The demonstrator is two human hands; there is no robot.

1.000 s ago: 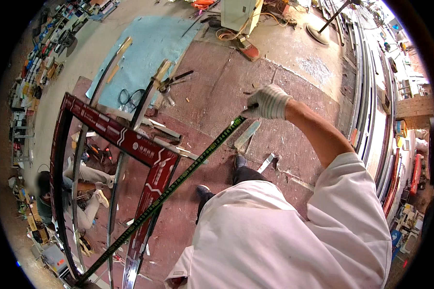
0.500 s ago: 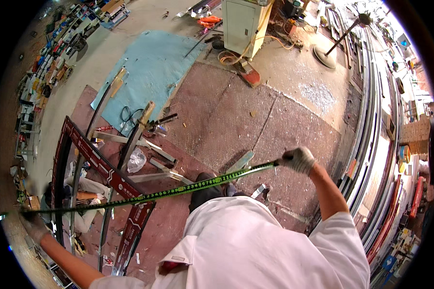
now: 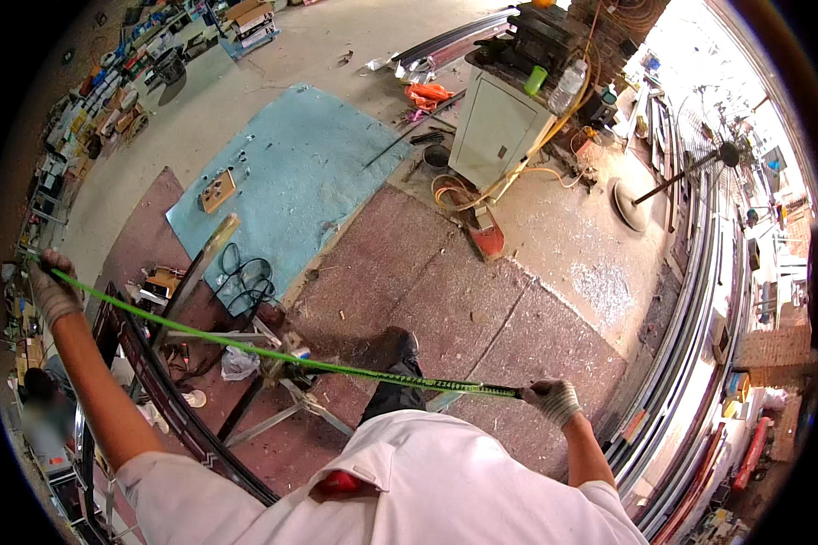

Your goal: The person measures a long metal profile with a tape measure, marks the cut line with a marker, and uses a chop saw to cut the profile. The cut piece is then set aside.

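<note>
A bright green tape measure (image 3: 336,367) stretches between my two gloved hands, across the front of my body. My left hand (image 3: 53,289), raised at the far left, is closed on one end of the tape. The other end is gripped in my right hand (image 3: 553,401), out past my right leg. Dark markings show on the tape near the right hand; the rest looks plain green. Below the tape on the left stands a dark frame (image 3: 191,431), partly hidden by my left arm and shirt. Metal stands (image 3: 316,409) are beside it.
A blue sheet (image 3: 309,154) lies on the floor with a small wooden block on it. Beyond are a pale cabinet (image 3: 495,127), a hose and a pedestal fan (image 3: 668,186). Long metal profiles (image 3: 691,363) line the right side. At the left edge is another person (image 3: 45,413).
My left hand has risen and moved farther forward, while my right hand sits lower in view. The tape now slopes down to the right. My view has shifted, and the frame appears lower.
</note>
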